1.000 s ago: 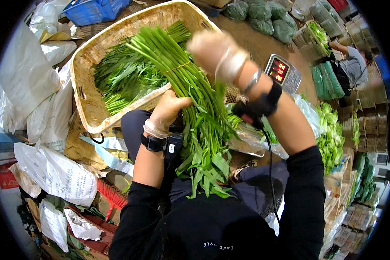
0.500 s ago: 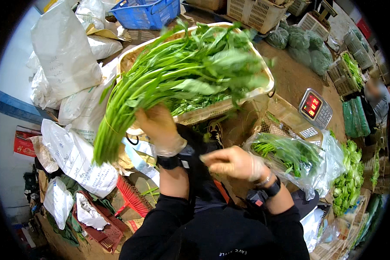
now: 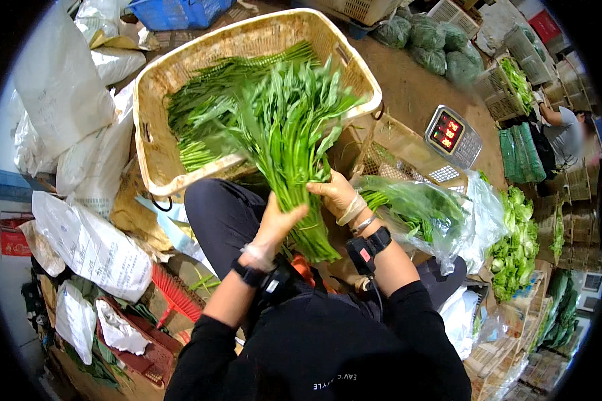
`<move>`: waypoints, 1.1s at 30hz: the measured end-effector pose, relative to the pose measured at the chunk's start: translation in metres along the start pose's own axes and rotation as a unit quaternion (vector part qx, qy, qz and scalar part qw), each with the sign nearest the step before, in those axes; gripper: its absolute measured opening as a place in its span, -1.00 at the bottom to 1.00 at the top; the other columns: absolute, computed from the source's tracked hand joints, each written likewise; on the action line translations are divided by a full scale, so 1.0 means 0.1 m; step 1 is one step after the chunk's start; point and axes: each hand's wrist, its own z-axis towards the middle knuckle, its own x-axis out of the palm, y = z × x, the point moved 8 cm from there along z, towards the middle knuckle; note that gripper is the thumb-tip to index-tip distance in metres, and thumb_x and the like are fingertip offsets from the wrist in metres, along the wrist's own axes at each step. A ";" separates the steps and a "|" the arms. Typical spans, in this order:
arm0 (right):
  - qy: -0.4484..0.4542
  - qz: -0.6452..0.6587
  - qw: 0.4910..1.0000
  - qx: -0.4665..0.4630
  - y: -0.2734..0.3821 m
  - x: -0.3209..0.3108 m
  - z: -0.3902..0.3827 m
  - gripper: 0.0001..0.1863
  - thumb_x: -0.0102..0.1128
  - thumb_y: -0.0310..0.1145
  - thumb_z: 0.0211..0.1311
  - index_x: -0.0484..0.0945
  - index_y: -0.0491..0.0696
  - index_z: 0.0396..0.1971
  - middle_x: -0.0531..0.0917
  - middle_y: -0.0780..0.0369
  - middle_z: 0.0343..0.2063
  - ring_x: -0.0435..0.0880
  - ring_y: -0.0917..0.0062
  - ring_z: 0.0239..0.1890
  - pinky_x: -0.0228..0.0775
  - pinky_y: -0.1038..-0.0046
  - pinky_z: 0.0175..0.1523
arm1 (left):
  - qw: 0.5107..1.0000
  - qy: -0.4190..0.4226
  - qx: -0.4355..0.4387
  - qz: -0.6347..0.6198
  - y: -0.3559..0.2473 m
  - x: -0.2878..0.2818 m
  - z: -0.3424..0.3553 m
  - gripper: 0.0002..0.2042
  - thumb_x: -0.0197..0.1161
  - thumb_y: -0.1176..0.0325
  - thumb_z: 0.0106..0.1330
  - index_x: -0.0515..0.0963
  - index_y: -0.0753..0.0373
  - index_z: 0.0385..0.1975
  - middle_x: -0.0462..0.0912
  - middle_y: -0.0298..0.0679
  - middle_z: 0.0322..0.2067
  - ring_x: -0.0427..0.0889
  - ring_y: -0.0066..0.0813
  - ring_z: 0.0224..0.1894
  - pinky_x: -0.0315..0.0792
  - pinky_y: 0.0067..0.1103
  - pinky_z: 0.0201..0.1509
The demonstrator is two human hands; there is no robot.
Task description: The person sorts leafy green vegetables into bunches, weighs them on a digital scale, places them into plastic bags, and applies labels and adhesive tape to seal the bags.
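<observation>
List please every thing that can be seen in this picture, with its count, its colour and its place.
bunch of leafy greens: one, green, centre, held upright by both hands
basket: one, tan, top centre, more greens inside
scale: one, grey, red digits, upper right
clear bag of greens: one, right of the hands
white sacks: several, left side
blue crate: one, top edge
lettuce heads: several, light green, right
left hand: fingers closed round the stems
right hand: fingers closed round the stems
</observation>
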 end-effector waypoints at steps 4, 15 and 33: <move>-0.088 -0.169 0.973 0.129 -0.34 -0.13 -0.19 -0.52 0.36 -0.15 -0.04 0.52 -0.18 -0.19 0.61 0.23 -0.29 0.54 0.56 -0.29 0.37 0.52 -0.12 | 0.981 -0.087 0.035 -0.168 0.03 -0.06 0.16 -0.67 0.21 0.54 0.12 0.35 0.29 -0.10 0.53 -0.29 -0.24 0.50 -0.55 -0.25 0.40 -0.62 -0.15; -0.127 0.058 0.988 -0.070 0.10 -0.05 -0.07 -0.58 0.05 -0.16 0.21 0.47 -0.26 -0.18 0.60 0.13 -0.25 0.58 0.48 -0.22 0.38 0.45 -0.05 | 0.918 -0.191 0.085 -0.336 -0.09 -0.25 0.24 -0.79 0.08 0.40 0.25 0.35 0.27 -0.16 0.52 -0.23 -0.27 0.52 -0.44 -0.26 0.45 -0.51 -0.10; -0.232 -0.177 0.939 -0.184 0.64 -0.10 -0.06 -0.55 0.24 -0.11 0.09 0.48 -0.22 -0.22 0.60 0.23 -0.32 0.51 0.57 -0.31 0.33 0.50 -0.11 | 0.865 0.019 0.020 -0.500 -0.20 0.22 0.45 -0.67 0.12 0.43 0.17 0.41 0.39 -0.07 0.54 -0.13 -0.13 0.53 -0.24 -0.11 0.31 -0.35 0.12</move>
